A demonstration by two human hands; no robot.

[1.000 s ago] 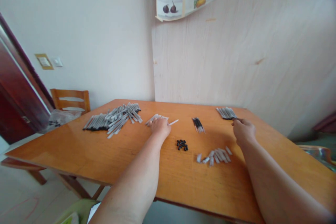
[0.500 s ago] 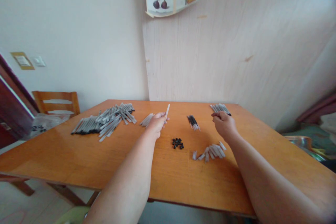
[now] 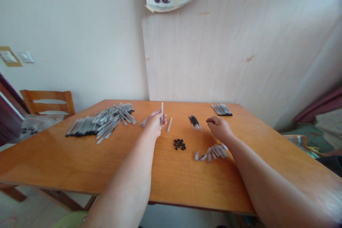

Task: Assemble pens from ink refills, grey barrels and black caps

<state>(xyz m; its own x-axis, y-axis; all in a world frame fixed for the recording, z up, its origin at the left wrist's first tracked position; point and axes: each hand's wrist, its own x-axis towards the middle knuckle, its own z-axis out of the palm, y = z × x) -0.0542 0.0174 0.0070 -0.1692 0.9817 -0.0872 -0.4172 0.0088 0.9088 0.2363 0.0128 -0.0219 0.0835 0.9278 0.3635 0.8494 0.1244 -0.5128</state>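
My left hand (image 3: 155, 124) is closed around a whitish pen barrel (image 3: 162, 108), which sticks up from the fingers. Just right of that hand, a single loose barrel (image 3: 169, 125) lies on the table; a few more barrels (image 3: 143, 121) are partly hidden behind the hand. My right hand (image 3: 219, 128) hovers with its fingers curled in, and nothing shows in them. Left of it is a bundle of thin dark pen refills (image 3: 195, 122) with pale ends. Below it lie short clear caps (image 3: 216, 151). Small black plugs (image 3: 179, 144) form a heap between the forearms.
On the wooden table (image 3: 128, 171), a large pile of whitish pens with black ends (image 3: 107, 121) spreads at the left. A neat row of similar pens (image 3: 222, 109) sits at the back right. A chair (image 3: 48, 101) stands beyond the left edge, and a wall runs behind the table.
My right hand has drawn back leftward from the back-right row of pens, which now shows fully. The left hand has shifted slightly left with its barrel, and a loose barrel beside it is now visible.
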